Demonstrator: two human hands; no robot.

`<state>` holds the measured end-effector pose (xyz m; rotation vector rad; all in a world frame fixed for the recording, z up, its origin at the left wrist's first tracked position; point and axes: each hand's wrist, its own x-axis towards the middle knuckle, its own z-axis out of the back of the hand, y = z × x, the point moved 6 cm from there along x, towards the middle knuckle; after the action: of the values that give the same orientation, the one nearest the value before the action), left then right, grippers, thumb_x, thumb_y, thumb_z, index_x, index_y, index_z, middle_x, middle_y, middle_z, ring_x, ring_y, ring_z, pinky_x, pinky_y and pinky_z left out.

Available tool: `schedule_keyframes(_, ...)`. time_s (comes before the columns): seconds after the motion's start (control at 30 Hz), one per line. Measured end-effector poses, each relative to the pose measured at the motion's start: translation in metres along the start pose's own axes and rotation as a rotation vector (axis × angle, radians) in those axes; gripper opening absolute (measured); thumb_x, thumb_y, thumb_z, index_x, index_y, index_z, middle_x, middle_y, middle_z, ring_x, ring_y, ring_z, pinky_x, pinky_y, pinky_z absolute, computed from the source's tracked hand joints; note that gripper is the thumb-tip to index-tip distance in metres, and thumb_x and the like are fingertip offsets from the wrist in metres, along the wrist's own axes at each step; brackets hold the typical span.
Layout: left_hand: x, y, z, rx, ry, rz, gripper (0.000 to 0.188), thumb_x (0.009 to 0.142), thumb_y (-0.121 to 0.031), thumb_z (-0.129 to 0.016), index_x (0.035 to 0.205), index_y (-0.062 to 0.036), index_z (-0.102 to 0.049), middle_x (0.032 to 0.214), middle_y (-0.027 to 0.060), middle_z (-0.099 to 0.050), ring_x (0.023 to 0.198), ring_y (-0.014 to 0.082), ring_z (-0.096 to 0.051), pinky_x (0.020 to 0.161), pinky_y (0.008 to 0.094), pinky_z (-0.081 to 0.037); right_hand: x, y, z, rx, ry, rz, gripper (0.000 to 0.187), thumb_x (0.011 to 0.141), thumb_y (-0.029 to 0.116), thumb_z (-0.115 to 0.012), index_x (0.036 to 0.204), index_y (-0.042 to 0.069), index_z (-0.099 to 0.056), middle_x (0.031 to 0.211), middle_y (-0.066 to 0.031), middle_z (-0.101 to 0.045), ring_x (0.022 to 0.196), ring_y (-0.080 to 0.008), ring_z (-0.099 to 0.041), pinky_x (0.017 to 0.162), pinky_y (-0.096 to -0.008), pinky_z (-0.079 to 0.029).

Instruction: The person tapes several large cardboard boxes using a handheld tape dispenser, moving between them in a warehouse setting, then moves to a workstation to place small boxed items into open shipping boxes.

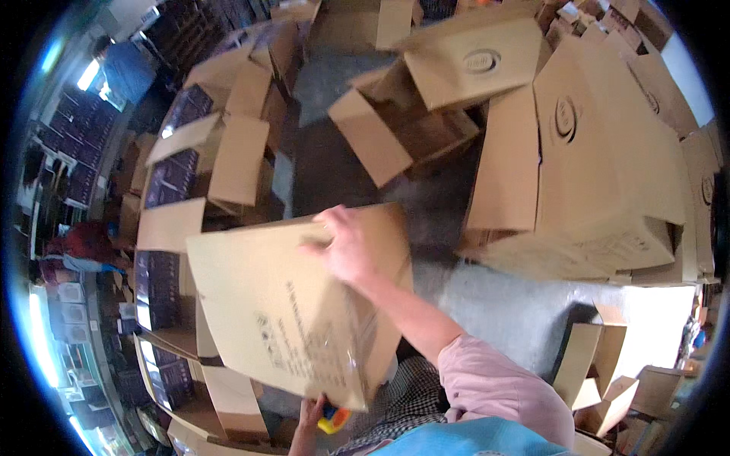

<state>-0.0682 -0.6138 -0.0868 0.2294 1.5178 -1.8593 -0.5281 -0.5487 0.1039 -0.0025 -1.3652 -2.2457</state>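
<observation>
Just left of center frame, a big tilted cardboard box (258,304) spans the gap between the right hand (342,247), hooked over its top edge, and the left hand (309,416) below, grip honestly unclear, beside some yellow-and-blue tool (336,421).

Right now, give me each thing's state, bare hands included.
Large brown cardboard box: tilted, its upper edge gripped by the bare right hand
Bare left hand: at the box's lower edge, grip unclear
Small yellow-and-blue object: partly hidden
Brown cardboard carton beyond: open
Dark purple rectangular boxes, left: inside open brown cardboard cartons
</observation>
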Motion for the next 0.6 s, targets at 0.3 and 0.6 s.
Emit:
schedule_keyframes(0.3, 0.074, -0.299, 0.073, -0.126, -0.188, -0.356, 0.016, 0.086, -0.010, -0.063, 0.089, 0.0050, -0.062, 0.088, 0.0080, -0.064, 0.080, 0.0146, -0.055, 0.073, 0.0310, -0.047, 0.061, 0.288, 0.324, 0.073, -0.541, 0.705, 0.060, 0.062, 0.030, -0.089, 0.107, 0.005, -0.059, 0.118, -0.0179, -0.057, 0.111, -0.0368, -0.056, 0.089, -0.0424, -0.050)
schedule_keyframes(0.6, 0.449, -0.882, 0.066, 0.907, -0.475, -0.747, 0.084, 0.086, -0.070, -0.050, 0.098, 0.0111, -0.068, 0.071, 0.0189, -0.068, 0.072, 0.0312, -0.070, 0.063, 0.0415, -0.056, 0.110, 0.225, 0.451, -0.596, -0.844, 0.531, 0.075, 0.086, 0.031, -0.064, 0.149, 0.009, -0.027, 0.146, -0.0308, -0.027, 0.139, -0.0488, -0.020, 0.110, -0.0674, -0.016)
